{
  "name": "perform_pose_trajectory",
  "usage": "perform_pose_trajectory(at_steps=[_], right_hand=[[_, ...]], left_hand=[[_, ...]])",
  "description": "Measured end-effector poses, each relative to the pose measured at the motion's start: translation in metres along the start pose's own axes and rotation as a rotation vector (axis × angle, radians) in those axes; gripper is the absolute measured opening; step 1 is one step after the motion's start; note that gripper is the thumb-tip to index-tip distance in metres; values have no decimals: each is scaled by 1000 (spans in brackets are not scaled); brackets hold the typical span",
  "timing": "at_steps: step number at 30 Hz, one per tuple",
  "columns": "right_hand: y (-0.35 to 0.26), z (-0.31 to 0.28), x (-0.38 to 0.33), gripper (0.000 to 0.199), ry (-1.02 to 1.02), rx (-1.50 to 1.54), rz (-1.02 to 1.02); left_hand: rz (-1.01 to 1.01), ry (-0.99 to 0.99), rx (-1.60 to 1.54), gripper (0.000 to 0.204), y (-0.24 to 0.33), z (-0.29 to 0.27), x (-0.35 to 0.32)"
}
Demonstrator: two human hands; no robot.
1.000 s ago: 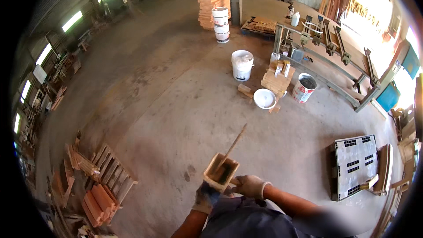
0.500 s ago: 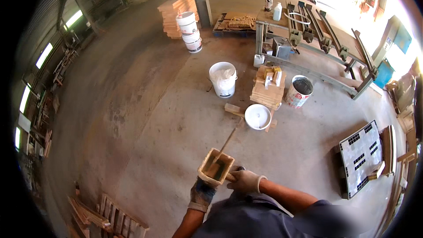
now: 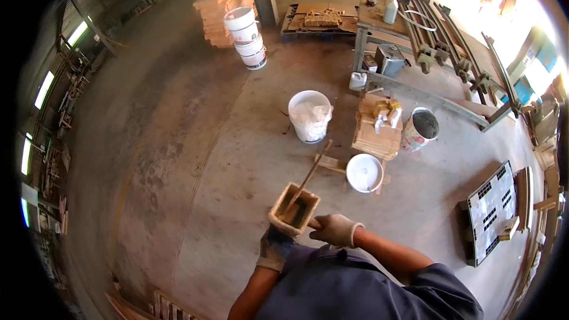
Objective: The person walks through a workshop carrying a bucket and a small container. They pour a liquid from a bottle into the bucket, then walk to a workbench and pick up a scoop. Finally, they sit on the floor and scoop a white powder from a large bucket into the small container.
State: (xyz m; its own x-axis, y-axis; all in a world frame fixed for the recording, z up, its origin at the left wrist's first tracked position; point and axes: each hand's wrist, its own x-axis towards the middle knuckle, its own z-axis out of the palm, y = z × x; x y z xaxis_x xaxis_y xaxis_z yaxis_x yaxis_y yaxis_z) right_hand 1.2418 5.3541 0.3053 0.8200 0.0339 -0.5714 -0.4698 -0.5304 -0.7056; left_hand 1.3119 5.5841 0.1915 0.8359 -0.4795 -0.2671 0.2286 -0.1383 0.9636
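A square, box-shaped vessel (image 3: 280, 200) with a pale, crusted rim is held in front of my body. My left hand (image 3: 275, 250), in a work glove dark with stains over the fingers, grips its lower near side; the fingers are partly hidden. My gloved right hand (image 3: 336, 230) is closed around a short handle (image 3: 315, 223) on the vessel's right side. A thin wooden stick (image 3: 311, 173) leans inside the vessel, its upper end sticking out over the far rim. No hand is on the stick. Dark material shows inside, too unclear to name.
Ahead on the floor are a white bucket (image 3: 303, 127) with plastic inside, a shallow white pail (image 3: 364, 173), stacked cardboard (image 3: 372, 142) and a bucket of grey material (image 3: 425, 123). Beyond stands a workbench (image 3: 370, 16) with bar clamps. A grey plastic pallet (image 3: 489, 214) leans at right.
The vessel, its stick and my hands sit a little higher in the picture. The floor and buckets have shifted in view with my head. Both hands keep their hold.
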Motion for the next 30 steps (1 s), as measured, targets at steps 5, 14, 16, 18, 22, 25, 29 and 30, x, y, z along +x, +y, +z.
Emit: perform_pose_trajectory(at_steps=[5, 14, 16, 18, 22, 25, 29, 30], right_hand=[[-45, -23, 72, 42, 91, 110, 138], [-96, -68, 155, 41, 278, 236, 170], [-99, -81, 176, 40, 272, 285, 184], [-91, -95, 199, 40, 289, 287, 200], [-89, -129, 239, 40, 304, 341, 184], [-90, -143, 257, 39, 329, 358, 239], [-94, -165, 267, 38, 371, 509, 297], [-90, -165, 266, 38, 378, 528, 334]], left_hand=[[-283, -133, -601, 43, 0, -55, 113], [322, -409, 501, 48, 102, -84, 244], [19, -448, 32, 49, 71, -93, 275], [-343, -364, -547, 50, 69, -90, 306], [-633, -210, -742, 53, 125, -78, 357], [-731, -236, -727, 53, 166, -68, 391], [-708, -364, -764, 52, 145, -65, 431], [-623, -536, -704, 54, 126, -68, 447]])
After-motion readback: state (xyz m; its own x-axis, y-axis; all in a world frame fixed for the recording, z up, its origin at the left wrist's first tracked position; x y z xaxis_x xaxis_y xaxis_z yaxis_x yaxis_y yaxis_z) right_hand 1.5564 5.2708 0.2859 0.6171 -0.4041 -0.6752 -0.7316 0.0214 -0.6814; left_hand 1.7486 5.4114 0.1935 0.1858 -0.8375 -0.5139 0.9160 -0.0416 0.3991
